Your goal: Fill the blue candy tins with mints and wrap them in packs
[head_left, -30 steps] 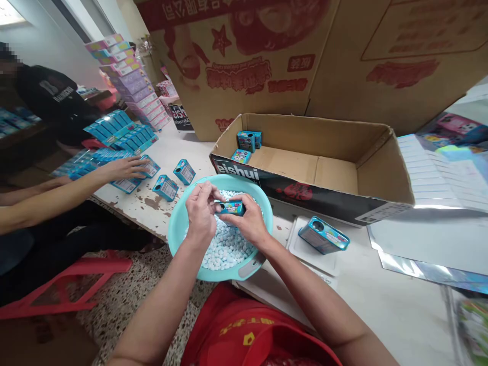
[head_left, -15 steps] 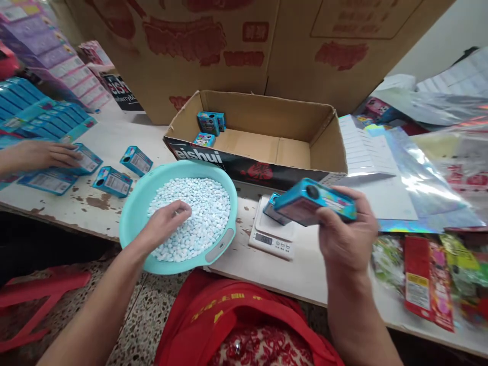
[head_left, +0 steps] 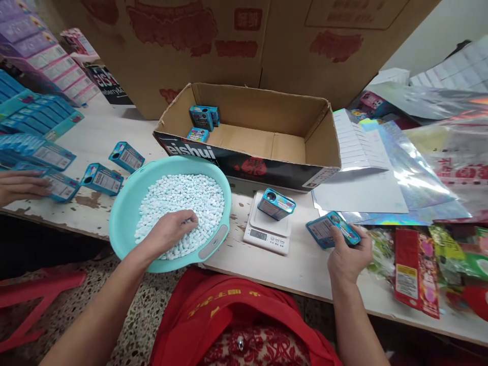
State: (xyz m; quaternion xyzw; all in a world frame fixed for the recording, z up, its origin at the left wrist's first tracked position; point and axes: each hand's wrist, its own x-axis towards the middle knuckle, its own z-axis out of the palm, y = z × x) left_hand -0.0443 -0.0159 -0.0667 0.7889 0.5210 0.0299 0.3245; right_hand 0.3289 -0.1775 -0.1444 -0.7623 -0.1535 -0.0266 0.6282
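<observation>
Right hand (head_left: 348,254): closed on a blue box (head_left: 322,231), thumb over its printed top side, at the right of the table; we cannot tell whether the box touches the tabletop.

Left hand (head_left: 175,229): fingers curled in, low over the pale sweets (head_left: 206,198); we cannot tell whether any are pinched in it.

Basin (head_left: 125,213): one, round, turquoise, at the near edge of the table (head_left: 301,269), holding the sweets in a broad layer; we see a grey grip on its right near rim.

Scale (head_left: 282,246): one, white, between basin and held box, its small display facing us. On it stands a second blue carton (head_left: 276,203), with a dark round spot on its top.

Long open cardboard tray (head_left: 236,161): one, just beyond basin and scale; we count three small blue packs (head_left: 201,124) in its far left part.

Left of the basin: two loose blue packets (head_left: 102,179), apart from each other; farther left, a co-worker's hand (head_left: 23,185) at more blue packaging.

Right of the tray: white sheets (head_left: 358,190) and silvery film (head_left: 427,178). Nearer, at right: a red pouch (head_left: 409,269).

Far side: a large brown carton (head_left: 285,46), behind the tray; far left, a stack of pink and purple boxes (head_left: 41,51).
</observation>
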